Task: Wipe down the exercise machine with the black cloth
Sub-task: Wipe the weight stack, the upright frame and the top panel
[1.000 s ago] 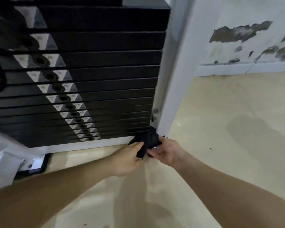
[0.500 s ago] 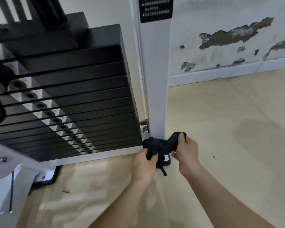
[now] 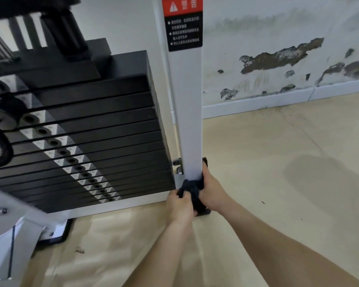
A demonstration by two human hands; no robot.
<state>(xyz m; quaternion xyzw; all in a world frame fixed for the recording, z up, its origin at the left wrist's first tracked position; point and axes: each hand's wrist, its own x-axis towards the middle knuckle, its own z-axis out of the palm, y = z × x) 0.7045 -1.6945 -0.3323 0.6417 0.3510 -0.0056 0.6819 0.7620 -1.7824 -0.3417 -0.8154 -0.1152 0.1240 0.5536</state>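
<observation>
The small, soft black cloth (image 3: 192,186) is low on the exercise machine (image 3: 50,206), at the bottom of its white square metal post (image 3: 190,121), just above the black rubber foot (image 3: 204,212). It lies bunched across the near face of the post and turns up along the right side. Whether it also passes behind the post, I cannot tell.

The left hand (image 3: 179,206) grips the left end of the cloth with curled fingers. The right hand (image 3: 212,191) holds the other end and presses it against the right side of the post; most of its fingers are hidden behind the post.

I judge the cloth to be very light and limp. It folds easily and takes the form of the corner, so it can be pulled tight over the edges. It is not fragile, and it should slide well on the smooth painted metal. Holding it at both ends, as here, seems a good hold, because the middle part is then stretched on the surface. The post is stiff and fixed, so it can probably take firm pressure.

Beside the post on the left stands the stack of black weight plates (image 3: 102,141). Higher on the post is a red and black warning label (image 3: 183,25). The beige floor (image 3: 278,162) and a white wall with peeling paint (image 3: 278,56) are behind.
</observation>
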